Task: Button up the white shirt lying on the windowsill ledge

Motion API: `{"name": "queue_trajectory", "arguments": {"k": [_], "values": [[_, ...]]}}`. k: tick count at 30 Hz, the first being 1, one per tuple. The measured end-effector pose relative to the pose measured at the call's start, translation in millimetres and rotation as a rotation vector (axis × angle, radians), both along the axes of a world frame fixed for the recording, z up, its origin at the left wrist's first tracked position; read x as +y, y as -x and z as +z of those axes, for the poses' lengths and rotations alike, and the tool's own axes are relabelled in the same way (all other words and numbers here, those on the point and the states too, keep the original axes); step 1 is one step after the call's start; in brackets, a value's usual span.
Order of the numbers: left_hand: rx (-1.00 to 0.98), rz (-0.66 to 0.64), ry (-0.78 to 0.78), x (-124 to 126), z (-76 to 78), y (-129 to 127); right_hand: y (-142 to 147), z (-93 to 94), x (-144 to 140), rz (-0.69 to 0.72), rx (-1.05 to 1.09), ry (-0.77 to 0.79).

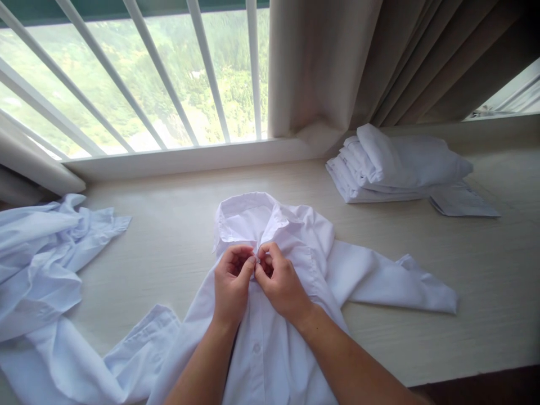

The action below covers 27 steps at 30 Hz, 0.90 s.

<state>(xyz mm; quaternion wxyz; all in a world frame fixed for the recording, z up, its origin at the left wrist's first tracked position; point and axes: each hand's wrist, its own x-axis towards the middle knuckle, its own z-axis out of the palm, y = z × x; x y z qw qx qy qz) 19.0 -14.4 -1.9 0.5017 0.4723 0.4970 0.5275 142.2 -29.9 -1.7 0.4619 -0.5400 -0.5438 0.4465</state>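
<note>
A white collared shirt [291,349] lies front up before me, its collar [248,205] pointing away and one sleeve [392,281] stretched to the right. Just below the collar, my left hand [234,275] pinches the left edge of the front opening between thumb and fingers. My right hand [278,275] pinches the other edge right beside it, and the fingertips of both hands almost meet. A small button seems to be between them, mostly hidden by the fingers. Lower on the front a fastened button [256,348] shows.
Crumpled white shirts [37,270] lie at the left. A stack of folded white garments [396,163] sits at the back right, with a flat folded piece [464,201] beside it. Behind the pale surface [169,225] are a barred window [139,84] and grey curtains [320,67].
</note>
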Motion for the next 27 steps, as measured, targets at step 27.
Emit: {"name": "queue_trajectory", "arguments": {"k": [27], "values": [[0.014,-0.058,0.01,0.6,1.0,2.1,0.7,-2.1,-1.6,-0.042,0.001,0.021]]}}
